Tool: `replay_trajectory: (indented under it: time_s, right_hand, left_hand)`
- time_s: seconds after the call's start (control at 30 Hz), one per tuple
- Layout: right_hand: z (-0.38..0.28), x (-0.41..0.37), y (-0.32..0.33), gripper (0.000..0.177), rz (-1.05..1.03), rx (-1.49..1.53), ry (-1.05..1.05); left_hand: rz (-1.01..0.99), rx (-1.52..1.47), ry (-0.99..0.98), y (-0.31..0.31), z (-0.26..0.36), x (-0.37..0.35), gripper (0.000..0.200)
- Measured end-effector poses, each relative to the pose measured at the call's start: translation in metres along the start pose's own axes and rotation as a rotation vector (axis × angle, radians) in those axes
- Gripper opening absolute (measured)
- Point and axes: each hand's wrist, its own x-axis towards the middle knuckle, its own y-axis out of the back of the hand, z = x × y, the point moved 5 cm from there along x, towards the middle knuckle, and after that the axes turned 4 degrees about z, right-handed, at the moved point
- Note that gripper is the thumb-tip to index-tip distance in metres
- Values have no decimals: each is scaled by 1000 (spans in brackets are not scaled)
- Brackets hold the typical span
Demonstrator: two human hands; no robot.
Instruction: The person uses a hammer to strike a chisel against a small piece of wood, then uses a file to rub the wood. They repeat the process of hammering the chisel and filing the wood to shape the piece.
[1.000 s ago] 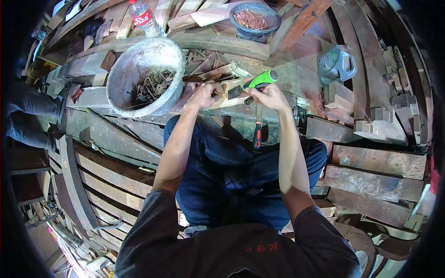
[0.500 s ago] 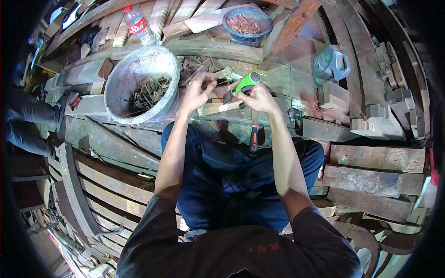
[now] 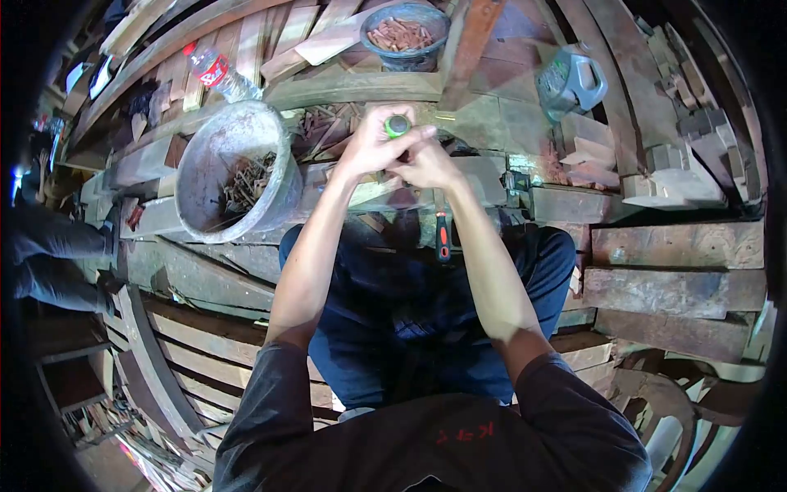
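My left hand [image 3: 369, 150] is closed around the green handle [image 3: 398, 125] of a tool, whose round dark butt end points up at me. The lower part of the tool is hidden behind my hands. Pressed close against it, my right hand [image 3: 426, 166] has its fingers curled; what they hold, if anything, is hidden. Just below my hands lies a tool with a black and orange handle [image 3: 443, 238]. A pale wood piece [image 3: 369, 193] rests under my left wrist.
A large whitish bucket [image 3: 283, 184] with wood scraps stands left. Behind are a plastic bottle [image 3: 221, 72], a small bucket [image 3: 410, 61] of short wood pieces, and a jug [image 3: 570, 84] at right. A wooden post [image 3: 474, 49] rises ahead. Another person's legs [image 3: 61, 254] show at far left.
My left hand has gone from open and apart to wrapped around the green handle. The handle has moved left and turned upright, out of my right hand's top grip. The view has shifted slightly.
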Motion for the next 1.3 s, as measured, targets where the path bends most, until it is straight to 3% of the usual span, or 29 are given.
replay_trajectory:
  time_s: [0.1, 0.3, 0.33, 0.4, 0.53, 0.63, 0.77, 0.93, 1.03, 1.13, 1.17, 1.3]
  right_hand:
    - [-1, 3, 0, 43, 28, 44, 48]
    - [-13, -12, 24, 27, -109, 99, -172]
    - [-5, -13, 28, 24, 64, 209, -83]
    - [10, -24, 42, 18, 322, 253, -189]
    - [45, -51, 48, 34, 430, -163, -580]
    - [59, -72, 33, 44, 135, 44, -814]
    - [62, -86, 0, 42, 164, 401, -977]
    - [75, -72, -45, 29, 431, 1277, -986]
    - [75, -58, -55, 16, 547, 1744, -882]
    - [82, -41, -59, 15, 553, 1945, -691]
    - [89, -40, -64, 17, 650, 1962, -853]
    - [98, -38, -59, 14, 755, 1896, -997]
  left_hand:
    - [39, -111, 25, -2, -9, -1, 31]
    - [59, -210, 65, 1, -10, -1, 25]
    - [65, -238, 90, 2, -16, -3, 25]
    - [83, -296, 140, 2, -21, -9, 26]
    - [111, -256, 79, 1, -22, -11, 24]
    - [148, -315, 95, -3, -23, -12, 24]
    - [166, -300, 89, -4, -24, -12, 26]
    - [166, -315, 56, 3, -26, -14, 27]
    - [182, -307, 32, 3, -23, -15, 25]
    - [198, -284, 54, 5, -25, -14, 23]
    - [192, -298, 57, 5, -26, -15, 23]
    - [175, -308, 62, 6, -29, -10, 25]
